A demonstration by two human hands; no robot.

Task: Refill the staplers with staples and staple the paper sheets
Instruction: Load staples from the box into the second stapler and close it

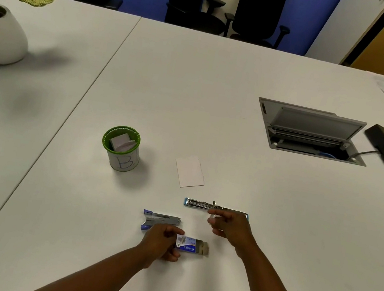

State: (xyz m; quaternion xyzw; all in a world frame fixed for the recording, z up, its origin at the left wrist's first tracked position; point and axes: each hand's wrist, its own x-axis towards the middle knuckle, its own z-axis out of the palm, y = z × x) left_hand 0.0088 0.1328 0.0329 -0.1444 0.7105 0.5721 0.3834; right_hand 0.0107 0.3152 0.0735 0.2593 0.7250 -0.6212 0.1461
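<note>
Near the counter's [194,95] front edge, the left hand [160,242] grips a staple box [189,245], its tray slid out. The right hand's [232,227] fingers [214,218] pinch what looks like a staple strip beside the opened stapler [201,204]; a second stapler [161,219] lies just left.

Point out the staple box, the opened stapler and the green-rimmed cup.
staple box [188,246]: head view, on its printed sleeve.
opened stapler [198,203]: head view, on its metal staple channel.
green-rimmed cup [125,161]: head view, on its white wall.
</note>
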